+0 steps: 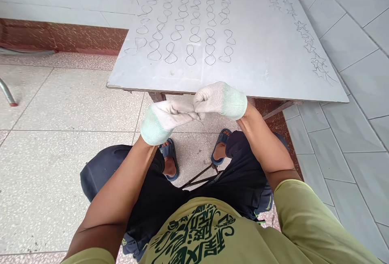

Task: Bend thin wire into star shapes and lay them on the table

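Both hands wear white knit gloves with pale green cuffs and meet just off the table's front edge. My left hand [170, 116] is closed, fingers stretched toward the right and pinched together at the tips. Curled and closed, my right hand [214, 99] presses its fingertips against the left ones. A thin wire [201, 123] pokes out below the joined fingertips and hangs toward the floor; the rest of it is hidden in the gloves. On the white tabletop [258, 61] beyond lie rows of wire figure-eights [191, 54].
Star-shaped wire pieces [319, 65] run in a line along the table's right side. Tiled walls [349, 45] border the table at the right and back. My knees and sandalled feet are below my hands. A metal leg [7, 93] stands at far left.
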Tool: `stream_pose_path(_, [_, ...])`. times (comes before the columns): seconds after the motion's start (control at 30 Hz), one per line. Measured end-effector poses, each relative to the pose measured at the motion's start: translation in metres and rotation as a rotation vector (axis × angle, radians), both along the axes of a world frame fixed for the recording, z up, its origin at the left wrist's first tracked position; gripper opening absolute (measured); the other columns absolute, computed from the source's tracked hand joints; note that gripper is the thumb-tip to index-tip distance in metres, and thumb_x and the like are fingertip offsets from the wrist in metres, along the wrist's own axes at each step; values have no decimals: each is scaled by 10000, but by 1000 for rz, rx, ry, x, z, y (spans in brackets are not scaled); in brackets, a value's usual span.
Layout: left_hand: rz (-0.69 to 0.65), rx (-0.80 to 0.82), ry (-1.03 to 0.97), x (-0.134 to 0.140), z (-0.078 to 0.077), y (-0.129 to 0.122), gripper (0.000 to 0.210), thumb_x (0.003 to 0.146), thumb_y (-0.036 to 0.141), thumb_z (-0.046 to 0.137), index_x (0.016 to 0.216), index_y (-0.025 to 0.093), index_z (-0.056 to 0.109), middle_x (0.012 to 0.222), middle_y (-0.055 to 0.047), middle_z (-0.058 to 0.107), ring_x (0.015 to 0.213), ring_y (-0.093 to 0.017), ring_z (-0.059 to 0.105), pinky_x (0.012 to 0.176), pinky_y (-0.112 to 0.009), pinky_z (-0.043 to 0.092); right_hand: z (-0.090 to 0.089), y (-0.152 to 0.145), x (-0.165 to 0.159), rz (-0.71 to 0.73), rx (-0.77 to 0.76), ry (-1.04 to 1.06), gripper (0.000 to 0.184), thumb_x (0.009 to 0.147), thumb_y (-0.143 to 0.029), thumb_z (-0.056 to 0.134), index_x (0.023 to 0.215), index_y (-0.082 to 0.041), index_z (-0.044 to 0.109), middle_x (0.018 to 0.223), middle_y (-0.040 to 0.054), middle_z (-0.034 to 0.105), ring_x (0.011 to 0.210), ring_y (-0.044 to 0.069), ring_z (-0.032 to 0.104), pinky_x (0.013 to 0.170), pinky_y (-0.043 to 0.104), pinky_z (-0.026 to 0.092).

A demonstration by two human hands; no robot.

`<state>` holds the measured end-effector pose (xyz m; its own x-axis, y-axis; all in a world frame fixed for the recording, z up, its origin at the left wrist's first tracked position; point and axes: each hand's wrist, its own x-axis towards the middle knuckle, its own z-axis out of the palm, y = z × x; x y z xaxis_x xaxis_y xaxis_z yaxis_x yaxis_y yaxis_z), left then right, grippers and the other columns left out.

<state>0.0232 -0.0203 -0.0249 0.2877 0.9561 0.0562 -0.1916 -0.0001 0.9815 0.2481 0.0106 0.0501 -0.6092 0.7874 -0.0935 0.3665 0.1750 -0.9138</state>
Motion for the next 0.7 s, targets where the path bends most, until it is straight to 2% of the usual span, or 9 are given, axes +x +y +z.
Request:
stream_pose_path(0.13, [86, 61, 52, -3, -2, -8, 219, 773, 304, 1078, 851, 182, 914, 823, -51, 883, 713, -191, 793, 666, -321, 641, -3, 2, 0, -4, 2, 3, 179, 873, -286, 722, 712, -217, 762, 740, -27, 801, 794, 135, 747, 798, 263, 529])
stream_pose_path(0.23, [146, 80, 81, -4, -8, -10, 196, 790, 333, 1065, 873, 214, 934, 845, -54, 890, 695, -193, 791, 670, -333, 666, -5, 4, 1, 8, -16, 49, 158, 856, -266, 725, 710, -221, 766, 728, -28, 799, 789, 139, 752, 785, 263, 530])
stream_pose_path(0.33, [192, 85, 137, -4, -10, -12, 199, 792, 362, 1060, 897, 235, 950, 866, -64, 896, 714, -206, 810, 761, -363, 716, -6, 4, 1, 4, -29, 58, 149, 848, -239, 721, 707, -222, 766, 721, -31, 798, 791, 141, 756, 789, 265, 533])
stream_pose_path(0.5, [256, 111, 220, 1, -2, -18, 216, 808, 398, 1033, 900, 222, 949, 908, -85, 906, 802, -253, 848, 883, -425, 741, -5, 5, 0, -7, -33, 34, 161, 862, -272, 741, 712, -220, 769, 722, -33, 801, 791, 141, 763, 807, 266, 543])
stream_pose_path(0.57, [242, 108, 210, 3, 0, -17, 191, 827, 382, 1004, 908, 219, 945, 919, -84, 907, 809, -245, 844, 887, -409, 731, -4, 6, 0, -9, -31, 20, 169, 858, -276, 743, 701, -220, 769, 725, -30, 805, 789, 139, 762, 812, 263, 546])
stream_pose_path(0.7, [103, 59, 160, 5, -3, -6, 227, 842, 399, 946, 957, 205, 929, 930, -84, 908, 848, -256, 853, 861, -389, 719, -8, 9, 3, -16, -10, 53, 188, 879, -296, 748, 709, -219, 773, 738, -19, 813, 801, 141, 765, 802, 258, 553])
